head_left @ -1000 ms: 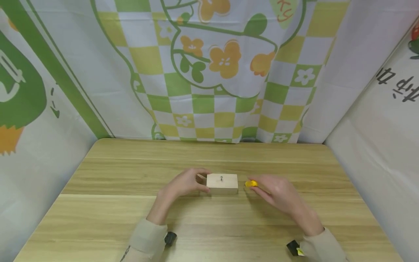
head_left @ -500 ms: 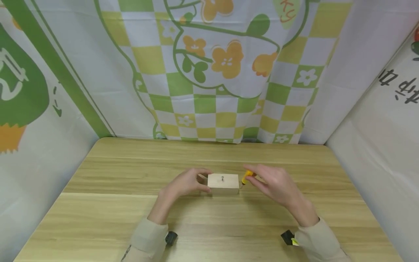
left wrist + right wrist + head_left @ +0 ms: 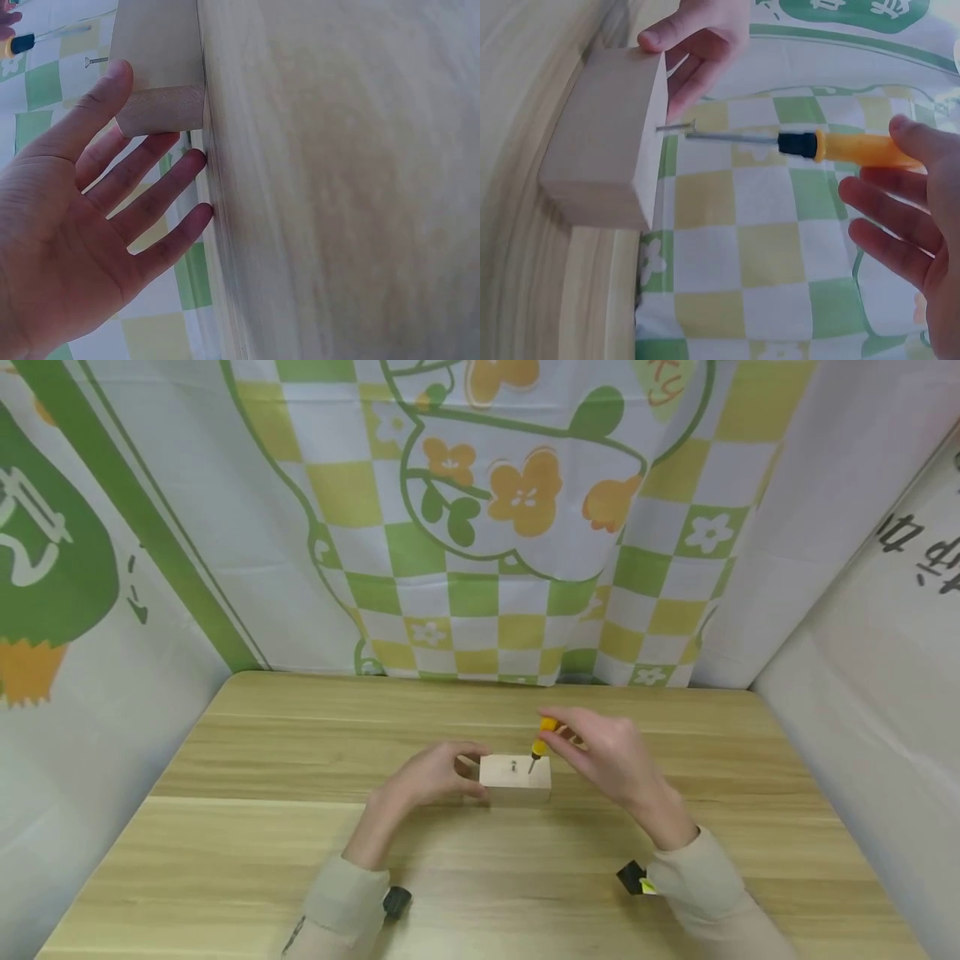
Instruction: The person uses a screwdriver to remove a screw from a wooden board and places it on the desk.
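A pale wooden block (image 3: 516,794) lies on the table, and a screw (image 3: 673,127) stands up out of its top face. My left hand (image 3: 427,774) holds the block's left end, thumb on one side and fingertips on the other, as the left wrist view shows. In my right hand (image 3: 613,758) is a screwdriver (image 3: 855,148) with a yellow handle, pinched near the handle's end. Its black collar and metal shaft point down toward the block. The right wrist view has the tip close beside the screw head, apart from the block's face.
The wood-grain table (image 3: 300,852) stretches around the block on all sides. Behind it hangs a green and yellow checked curtain (image 3: 472,593), with white printed cloth at both sides. Small black devices (image 3: 397,902) sit at both wrists.
My right hand has brought the screwdriver up and left from beside the block to over its top, turning its tip downward. My left hand keeps its place on the block.
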{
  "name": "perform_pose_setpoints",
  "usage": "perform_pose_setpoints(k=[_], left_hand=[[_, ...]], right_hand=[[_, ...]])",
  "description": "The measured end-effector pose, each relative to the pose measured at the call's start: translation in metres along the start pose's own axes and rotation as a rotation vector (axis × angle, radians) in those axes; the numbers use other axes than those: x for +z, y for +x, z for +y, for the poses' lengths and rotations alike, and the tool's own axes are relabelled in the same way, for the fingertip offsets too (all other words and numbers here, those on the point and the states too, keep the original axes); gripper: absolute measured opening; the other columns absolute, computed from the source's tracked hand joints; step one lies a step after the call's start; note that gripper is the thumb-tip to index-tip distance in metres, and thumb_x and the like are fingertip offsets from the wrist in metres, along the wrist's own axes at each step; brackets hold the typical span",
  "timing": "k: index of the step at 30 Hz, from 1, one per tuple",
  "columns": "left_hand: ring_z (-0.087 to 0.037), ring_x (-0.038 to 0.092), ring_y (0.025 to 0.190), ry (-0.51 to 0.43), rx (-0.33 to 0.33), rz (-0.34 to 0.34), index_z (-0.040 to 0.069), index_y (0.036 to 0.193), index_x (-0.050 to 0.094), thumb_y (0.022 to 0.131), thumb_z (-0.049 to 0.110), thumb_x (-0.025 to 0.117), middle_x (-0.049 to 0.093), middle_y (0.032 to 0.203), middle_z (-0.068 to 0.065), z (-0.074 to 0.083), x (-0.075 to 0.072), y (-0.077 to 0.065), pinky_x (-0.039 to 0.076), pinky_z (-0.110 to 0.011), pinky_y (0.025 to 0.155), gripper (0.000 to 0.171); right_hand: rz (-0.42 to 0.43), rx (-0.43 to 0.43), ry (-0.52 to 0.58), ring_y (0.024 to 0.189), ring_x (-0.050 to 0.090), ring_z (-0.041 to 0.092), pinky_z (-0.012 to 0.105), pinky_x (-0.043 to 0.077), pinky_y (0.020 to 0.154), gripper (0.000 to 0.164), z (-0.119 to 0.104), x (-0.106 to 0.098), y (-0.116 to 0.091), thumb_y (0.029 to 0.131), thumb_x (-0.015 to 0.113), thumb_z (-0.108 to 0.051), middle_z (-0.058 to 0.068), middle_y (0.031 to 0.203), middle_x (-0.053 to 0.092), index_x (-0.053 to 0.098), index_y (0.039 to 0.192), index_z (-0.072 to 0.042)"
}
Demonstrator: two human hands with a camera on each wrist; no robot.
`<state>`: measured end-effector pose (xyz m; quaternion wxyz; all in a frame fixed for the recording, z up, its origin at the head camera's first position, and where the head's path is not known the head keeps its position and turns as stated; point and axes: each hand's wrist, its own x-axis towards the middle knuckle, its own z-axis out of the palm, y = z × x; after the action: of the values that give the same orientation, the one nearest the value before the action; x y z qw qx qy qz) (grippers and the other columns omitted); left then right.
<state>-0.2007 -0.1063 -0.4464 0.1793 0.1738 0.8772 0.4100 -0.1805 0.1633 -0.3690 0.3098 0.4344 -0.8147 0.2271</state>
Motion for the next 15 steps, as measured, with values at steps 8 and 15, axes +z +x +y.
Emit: perform_pose_setpoints(k=[8, 15], left_hand=[[-0.021, 0.068, 0.11, 0.015, -0.006, 0.017, 0.02, 0.135, 0.062, 0.075, 0.037, 0.086, 0.065, 0.134, -0.003, -0.001, 0.001, 0.002, 0.055, -0.042, 0.095, 0.067], [-0.022, 0.067, 0.113, 0.03, -0.013, 0.015, 0.02, 0.135, 0.061, 0.075, 0.039, 0.086, 0.063, 0.136, -0.003, 0.0, 0.0, 0.0, 0.054, -0.043, 0.096, 0.068]], right_hand=[[0.016, 0.03, 0.012, 0.069, 0.073, 0.012, 0.021, 0.058, 0.056, 0.034, -0.002, 0.006, 0.015, 0.083, 0.079, -0.01, 0.006, 0.088, 0.076, 0.07, 0.114, -0.002], [0.031, 0.048, 0.014, 0.068, 0.072, 0.013, 0.022, 0.058, 0.056, 0.033, -0.004, 0.011, 0.021, 0.084, 0.079, -0.01, 0.006, 0.088, 0.076, 0.07, 0.115, -0.002]])
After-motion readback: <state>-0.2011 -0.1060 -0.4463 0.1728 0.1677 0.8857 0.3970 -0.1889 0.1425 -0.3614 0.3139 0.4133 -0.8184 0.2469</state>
